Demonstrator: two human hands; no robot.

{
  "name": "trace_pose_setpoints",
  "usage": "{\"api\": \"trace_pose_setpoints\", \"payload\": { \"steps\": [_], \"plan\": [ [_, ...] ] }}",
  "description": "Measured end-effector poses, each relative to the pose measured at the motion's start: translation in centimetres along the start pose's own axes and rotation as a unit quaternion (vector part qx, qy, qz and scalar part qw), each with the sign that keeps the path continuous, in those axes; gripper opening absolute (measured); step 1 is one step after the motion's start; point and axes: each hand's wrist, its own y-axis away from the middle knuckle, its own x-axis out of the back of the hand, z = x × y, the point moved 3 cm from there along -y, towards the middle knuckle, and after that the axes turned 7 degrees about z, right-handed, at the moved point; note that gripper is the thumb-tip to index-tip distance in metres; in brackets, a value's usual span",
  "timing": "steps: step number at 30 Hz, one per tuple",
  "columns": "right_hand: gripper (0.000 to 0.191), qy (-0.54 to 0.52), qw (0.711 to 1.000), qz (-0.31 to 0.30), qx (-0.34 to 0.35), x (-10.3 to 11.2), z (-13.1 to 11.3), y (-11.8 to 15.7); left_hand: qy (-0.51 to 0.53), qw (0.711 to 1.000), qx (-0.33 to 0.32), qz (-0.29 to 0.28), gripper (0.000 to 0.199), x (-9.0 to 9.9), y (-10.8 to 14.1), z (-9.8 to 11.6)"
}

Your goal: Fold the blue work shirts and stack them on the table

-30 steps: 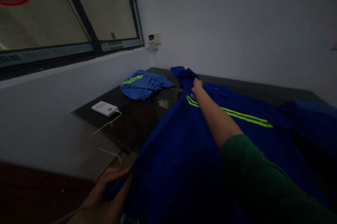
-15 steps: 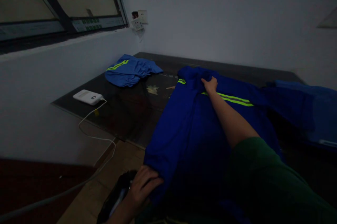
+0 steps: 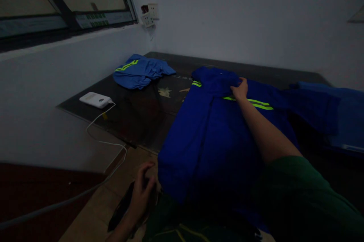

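A royal-blue work jacket (image 3: 184, 139) with yellow-green stripes lies spread over the dark table, its lower end hanging towards me. My right hand (image 3: 240, 88) is closed on the cloth at the right side of the collar, just above a chest stripe. Off the jacket's lower left edge, my left hand (image 3: 143, 185) is held in the air, fingers apart and curved, with nothing in it. One sleeve stretches to the right. The lower front of the jacket is lost in shadow.
A lighter blue garment (image 3: 142, 71) lies crumpled at the table's (image 3: 142, 128) back left. Near the left edge sits a white power bank (image 3: 95, 99) with a white cable (image 3: 113, 143) hanging down. Folded blue clothes (image 3: 351, 117) lie at the right. Wall sockets (image 3: 150, 14) are in the corner.
My left hand has let go of the jacket's lower left edge and moved left. My right hand has shifted rightwards along the collar, which now lies flatter.
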Motion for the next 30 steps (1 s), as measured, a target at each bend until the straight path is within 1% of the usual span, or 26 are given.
{"api": "trace_pose_setpoints", "payload": {
  "steps": [1, 2, 3, 4, 6, 8, 9, 11, 13, 14, 16, 19, 22, 25, 28, 30],
  "plan": [
    [0.062, 0.020, 1.000, -0.002, -0.006, 0.5, -0.6, 0.3, 0.032, 0.994, 0.105, -0.003, 0.047, -0.2, -0.5, -0.5],
    [0.061, 0.039, 0.999, -0.009, -0.001, 0.9, -1.4, 0.9, 0.064, 0.981, 0.183, -0.022, 0.055, -0.7, -0.9, -0.6],
    [0.056, 0.054, 0.998, -0.025, 0.018, 1.1, -2.4, 1.7, 0.091, 0.967, 0.235, -0.041, 0.063, -1.3, -1.3, -0.5],
    [0.049, 0.065, 0.995, -0.053, 0.051, 1.1, -3.4, 2.7, 0.109, 0.955, 0.269, -0.055, 0.069, -1.8, -1.6, -0.3],
    [0.038, 0.085, 0.982, -0.132, 0.108, 0.8, -5.2, 5.2, 0.118, 0.943, 0.304, -0.066, 0.068, -2.3, -1.8, 0.4],
    [0.038, 0.107, 0.966, -0.198, 0.129, 0.3, -6.0, 7.4, 0.122, 0.939, 0.318, -0.059, 0.062, -2.2, -1.6, 1.2],
    [0.040, 0.118, 0.960, -0.216, 0.130, 0.1, -6.1, 8.2, 0.125, 0.937, 0.322, -0.048, 0.059, -1.8, -1.5, 1.5],
    [0.043, 0.135, 0.956, -0.226, 0.130, -0.2, -6.0, 9.0, 0.126, 0.936, 0.327, -0.016, 0.055, -0.9, -1.1, 2.1],
    [0.043, 0.143, 0.955, -0.226, 0.130, -0.2, -5.8, 9.1, 0.123, 0.938, 0.325, 0.003, 0.051, -0.1, -1.0, 2.4],
    [0.044, 0.144, 0.954, -0.226, 0.131, -0.2, -5.8, 9.0, 0.121, 0.939, 0.321, -0.001, 0.049, 0.0, -1.0, 2.5],
    [0.044, 0.146, 0.954, -0.227, 0.130, -0.2, -5.7, 8.8, 0.123, 0.942, 0.312, -0.028, 0.046, -0.1, -0.9, 2.5],
    [0.043, 0.149, 0.954, -0.225, 0.130, -0.1, -5.8, 8.8, 0.145, 0.937, 0.311, -0.072, 0.047, -1.0, -0.8, 1.9],
    [0.043, 0.151, 0.954, -0.226, 0.129, 0.0, -6.0, 8.9, 0.140, 0.940, 0.303, -0.072, 0.050, -1.7, -0.7, 1.2],
    [0.044, 0.149, 0.953, -0.228, 0.132, 0.2, -6.1, 9.0, 0.130, 0.943, 0.299, -0.073, 0.053, -1.9, -0.7, 0.8],
    [0.043, 0.152, 0.953, -0.228, 0.130, 0.3, -6.2, 9.0, 0.136, 0.939, 0.305, -0.079, 0.062, -2.2, -0.1, 0.6],
    [0.043, 0.156, 0.952, -0.230, 0.129, 0.3, -6.2, 8.9, 0.123, 0.937, 0.316, -0.083, 0.065, -2.5, 0.5, 0.4]
  ]
}}
